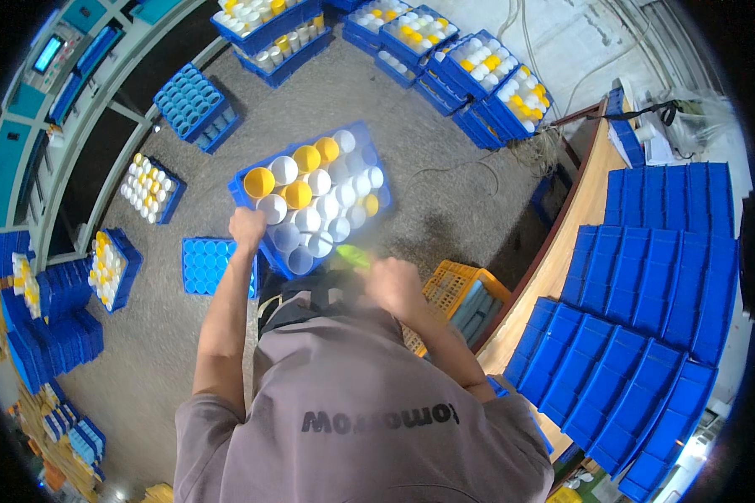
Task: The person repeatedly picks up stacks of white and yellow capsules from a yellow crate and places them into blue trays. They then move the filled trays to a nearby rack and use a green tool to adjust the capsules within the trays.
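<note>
A blue crate (242, 183) stands tilted in front of me, filled with rows of white and yellow open-topped cups (308, 220). My left hand (247, 226) is closed on its near left rim. Close by the crate's near side, my right hand (394, 289) is wrapped round a bright green tool (354, 256) with a thin tip that points toward the cups. The tool is partly smeared, and a pale haze hangs around it, so its exact kind does not show. What supports the crate is hidden.
A blue crate with round compartments (210, 267) lies left of my legs. A yellow basket (453, 285) sits right, beside a wooden table (554, 277) bearing stacked blue bins (629, 260). Crates of cups (478, 63) line the far wall; more stacks (67, 289) stand left.
</note>
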`<action>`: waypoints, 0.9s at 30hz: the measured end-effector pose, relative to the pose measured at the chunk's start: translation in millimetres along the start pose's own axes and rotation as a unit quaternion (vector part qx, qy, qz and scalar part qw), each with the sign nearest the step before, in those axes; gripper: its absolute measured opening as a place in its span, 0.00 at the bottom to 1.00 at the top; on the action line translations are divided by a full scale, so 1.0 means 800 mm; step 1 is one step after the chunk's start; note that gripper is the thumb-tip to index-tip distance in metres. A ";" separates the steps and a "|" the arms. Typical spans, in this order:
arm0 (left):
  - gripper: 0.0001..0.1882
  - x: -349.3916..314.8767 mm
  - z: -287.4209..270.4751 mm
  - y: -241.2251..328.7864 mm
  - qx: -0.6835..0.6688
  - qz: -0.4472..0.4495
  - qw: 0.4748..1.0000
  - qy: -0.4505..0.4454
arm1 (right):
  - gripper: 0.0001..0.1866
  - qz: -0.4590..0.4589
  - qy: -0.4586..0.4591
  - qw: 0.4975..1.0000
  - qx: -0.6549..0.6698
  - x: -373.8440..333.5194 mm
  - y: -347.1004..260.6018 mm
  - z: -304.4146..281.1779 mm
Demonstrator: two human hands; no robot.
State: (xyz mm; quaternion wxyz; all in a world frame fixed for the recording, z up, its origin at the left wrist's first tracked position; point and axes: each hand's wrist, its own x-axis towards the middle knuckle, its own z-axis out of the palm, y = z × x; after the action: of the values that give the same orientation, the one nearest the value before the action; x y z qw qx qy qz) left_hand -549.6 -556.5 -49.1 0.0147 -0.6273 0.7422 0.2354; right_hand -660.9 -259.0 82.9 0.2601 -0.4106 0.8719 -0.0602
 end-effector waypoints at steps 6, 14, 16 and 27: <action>0.19 0.060 -0.001 0.018 -0.024 -0.023 0.999 -0.024 | 0.26 0.090 -0.005 0.995 0.033 0.097 0.033 -0.047; 0.24 0.173 -0.013 0.039 -0.064 -0.039 0.995 -0.064 | 0.25 0.227 0.015 0.974 -0.015 0.262 0.095 -0.125; 0.23 0.191 -0.012 0.043 -0.129 -0.053 0.987 -0.074 | 0.19 0.242 0.072 0.967 -0.038 0.292 0.106 -0.140; 0.16 0.262 0.017 0.055 -0.342 -0.071 0.930 -0.112 | 0.23 0.248 -0.017 0.967 -0.049 0.379 0.160 -0.221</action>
State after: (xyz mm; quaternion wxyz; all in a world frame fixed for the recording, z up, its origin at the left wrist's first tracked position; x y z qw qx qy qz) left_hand -639.4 -740.9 -113.5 -0.1011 -0.6150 0.5641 0.5416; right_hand -997.2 -420.8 70.9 0.2613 -0.1949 0.9437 0.0565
